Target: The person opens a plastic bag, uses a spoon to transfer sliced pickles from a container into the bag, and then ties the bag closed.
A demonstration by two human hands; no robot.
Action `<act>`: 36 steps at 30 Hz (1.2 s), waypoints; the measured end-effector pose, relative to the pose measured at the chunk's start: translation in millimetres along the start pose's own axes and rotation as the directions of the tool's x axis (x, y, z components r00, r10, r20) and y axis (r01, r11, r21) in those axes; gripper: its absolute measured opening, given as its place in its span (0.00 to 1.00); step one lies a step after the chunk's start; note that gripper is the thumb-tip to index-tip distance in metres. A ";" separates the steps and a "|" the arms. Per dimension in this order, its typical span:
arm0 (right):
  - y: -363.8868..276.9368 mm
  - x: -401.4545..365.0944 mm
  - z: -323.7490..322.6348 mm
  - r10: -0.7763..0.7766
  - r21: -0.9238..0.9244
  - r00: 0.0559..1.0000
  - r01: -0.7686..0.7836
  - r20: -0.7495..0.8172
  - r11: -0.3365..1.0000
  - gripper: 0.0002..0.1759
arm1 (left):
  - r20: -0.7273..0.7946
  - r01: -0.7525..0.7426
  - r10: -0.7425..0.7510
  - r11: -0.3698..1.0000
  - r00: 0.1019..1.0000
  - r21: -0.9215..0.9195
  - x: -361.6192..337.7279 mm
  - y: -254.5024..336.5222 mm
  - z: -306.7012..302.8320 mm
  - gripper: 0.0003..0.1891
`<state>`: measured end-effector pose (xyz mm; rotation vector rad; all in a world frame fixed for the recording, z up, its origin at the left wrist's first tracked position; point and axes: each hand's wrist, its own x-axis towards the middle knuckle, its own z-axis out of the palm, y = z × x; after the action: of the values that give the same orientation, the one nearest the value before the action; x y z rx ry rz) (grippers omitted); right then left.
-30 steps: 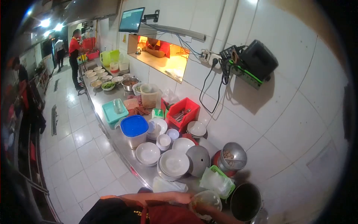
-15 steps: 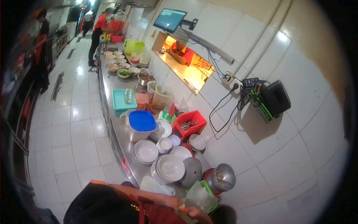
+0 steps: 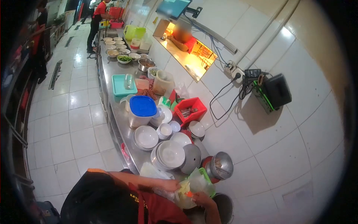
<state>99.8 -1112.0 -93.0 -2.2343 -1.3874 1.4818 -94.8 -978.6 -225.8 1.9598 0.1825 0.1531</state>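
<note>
Near the bottom centre, my left hand (image 3: 170, 185) is closed beside a clear plastic bag (image 3: 149, 171); what its fingers hold is too small to make out. My right hand (image 3: 201, 199) is closed around a small orange object (image 3: 189, 194). Between the hands lie pale yellow pieces (image 3: 184, 187), in or on something whitish. A green basket (image 3: 209, 182) with clear plastic in it is just beyond my right hand.
Stacked white bowls (image 3: 170, 154), a blue-lidded container (image 3: 143, 106), a red cutlery box (image 3: 190, 111) and a metal bowl (image 3: 220, 165) crowd the steel counter (image 3: 117, 112). A person in red (image 3: 100, 10) stands far along it; another is behind the hatch.
The view has shifted slightly. My hands are farther apart, with my right hand higher in the frame. The orange object and pale yellow pieces show more clearly.
</note>
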 end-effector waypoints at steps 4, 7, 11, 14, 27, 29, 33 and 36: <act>3.6 6.1 -4.0 0.012 0.087 1.000 -0.011 -0.009 0.996 0.12 | -0.067 0.242 -0.262 0.945 0.963 -0.219 -1.2 17.4 -8.7 0.20; 70.9 40.3 -12.2 -0.774 -0.308 0.617 0.771 0.146 0.557 0.09 | -0.093 0.139 -0.174 0.942 0.980 -0.304 15.2 -39.3 23.3 0.16; 27.0 -5.8 -5.8 -0.416 -0.023 0.908 0.416 -0.050 0.909 0.09 | -0.031 0.346 -0.431 0.764 0.902 -0.545 -11.7 43.1 1.1 0.16; 28.3 -21.6 -8.3 -0.002 0.305 0.998 0.021 -0.062 0.952 0.12 | -0.025 0.292 -0.321 0.887 0.947 -0.359 -5.2 16.4 -2.0 0.15; 21.8 -57.9 -3.0 0.050 0.365 0.944 0.077 -0.327 0.928 0.13 | -0.441 0.192 -0.124 0.975 0.889 0.113 -55.5 94.0 -130.1 0.11; 11.4 -67.9 -6.1 0.084 0.448 0.940 0.078 -0.330 0.891 0.14 | -0.385 0.166 -0.126 0.984 0.914 0.073 -54.3 111.4 -132.1 0.12; 18.7 -64.3 -10.0 0.041 0.389 0.914 0.131 -0.403 0.912 0.16 | -0.304 0.028 0.012 0.992 0.952 0.125 -46.6 118.7 -131.1 0.14; 28.1 -63.8 -6.8 -0.046 0.352 0.875 0.241 -0.482 0.904 0.22 | -0.317 0.020 0.003 0.998 0.948 0.067 -43.2 106.6 -132.8 0.15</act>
<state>116.2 -1172.6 -62.2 -1.9850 -0.9684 0.9743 -156.7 -907.8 -77.3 1.9941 0.4115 0.4629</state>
